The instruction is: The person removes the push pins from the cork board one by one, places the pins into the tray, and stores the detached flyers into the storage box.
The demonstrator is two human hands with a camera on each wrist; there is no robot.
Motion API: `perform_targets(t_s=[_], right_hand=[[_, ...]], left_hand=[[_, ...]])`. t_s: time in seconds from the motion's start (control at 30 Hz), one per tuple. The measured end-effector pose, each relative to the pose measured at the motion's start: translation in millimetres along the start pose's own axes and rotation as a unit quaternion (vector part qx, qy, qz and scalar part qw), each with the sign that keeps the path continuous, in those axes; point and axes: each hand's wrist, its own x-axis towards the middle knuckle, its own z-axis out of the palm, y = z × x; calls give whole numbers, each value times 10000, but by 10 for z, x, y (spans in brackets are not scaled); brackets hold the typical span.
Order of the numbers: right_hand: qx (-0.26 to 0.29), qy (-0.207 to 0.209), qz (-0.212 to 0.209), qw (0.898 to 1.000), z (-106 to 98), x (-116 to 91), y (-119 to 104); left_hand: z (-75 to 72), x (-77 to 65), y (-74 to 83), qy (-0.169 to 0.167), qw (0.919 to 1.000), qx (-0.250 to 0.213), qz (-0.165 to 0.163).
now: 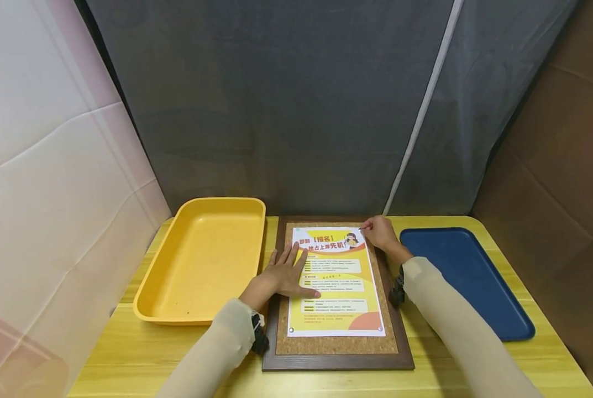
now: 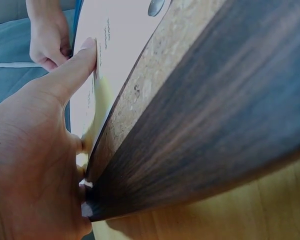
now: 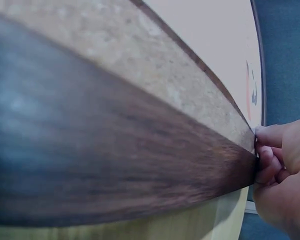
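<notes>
A yellow and white printed poster (image 1: 333,296) lies on a cork board (image 1: 336,346) with a dark wooden frame (image 1: 338,362). Round silver thumbtacks show at its lower corners, one at the lower left (image 1: 291,330) and one at the lower right (image 1: 380,329). My left hand (image 1: 283,273) rests flat on the poster's left side, fingers spread. At the top right corner, my right hand (image 1: 378,232) pinches a small, mostly hidden thumbtack (image 1: 361,228) against the sheet. In the right wrist view, that hand's curled fingers (image 3: 270,167) are by the frame's edge.
A yellow tray (image 1: 201,260) stands left of the board, with a few tiny dark specks in it. To the right lies a dark blue tray (image 1: 467,276), partly under my right sleeve. Grey cloth (image 1: 276,110) hangs behind the wooden table (image 1: 122,354).
</notes>
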Motion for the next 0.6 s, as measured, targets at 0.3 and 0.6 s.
perform_targets(t_s=[0.3, 0.6], right_hand=[[29, -149, -43, 9999, -55, 17, -44], [-144, -439, 269, 9986, -36, 72, -59]], left_hand=[[-73, -72, 43, -51, 9998, 171, -38], [-65, -62, 32, -68, 9999, 90, -60]])
